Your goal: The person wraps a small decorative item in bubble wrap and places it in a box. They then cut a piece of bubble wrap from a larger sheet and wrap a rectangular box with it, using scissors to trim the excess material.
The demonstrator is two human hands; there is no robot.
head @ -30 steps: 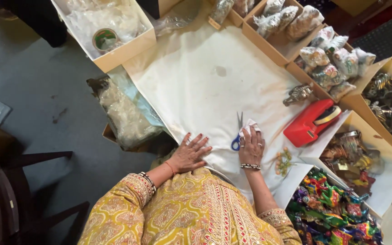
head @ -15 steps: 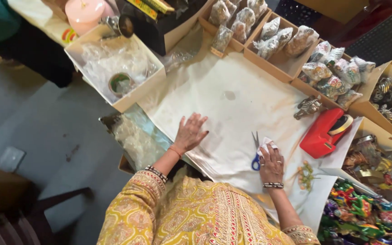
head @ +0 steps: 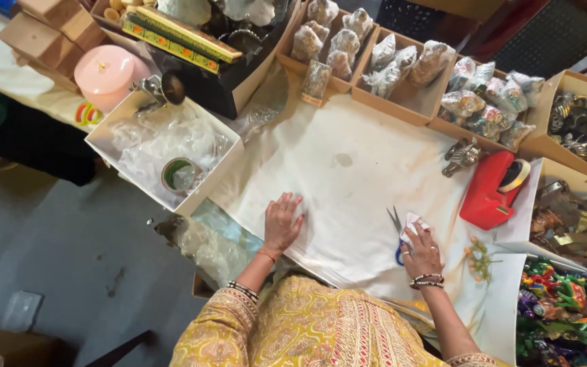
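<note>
**Two hands on the white cloth**

The left hand [head: 282, 222] lies flat and released, fingers spread, on the white cloth [head: 348, 170] that covers the middle of the frame. It sits near the cloth's lower left edge and holds nothing. The right hand [head: 421, 250], lower right of centre, rests on a small white folded piece [head: 412, 222], fingers curled over its near end and pressing it down on the cloth. Just left of that hand lie the scissors [head: 396, 234], blue handles partly under the fingers, blades pointing up the frame.

To the right of the hand sits a small sprig of beads [head: 478, 258]. Above it stands a red tape dispenser [head: 488, 190], with a little metal figure [head: 460, 156] at its upper left. Cardboard boxes of wrapped packets [head: 402, 58] line the top edge. At the left, an open box [head: 164, 153] holds clear plastic and a tape roll [head: 180, 175].
</note>
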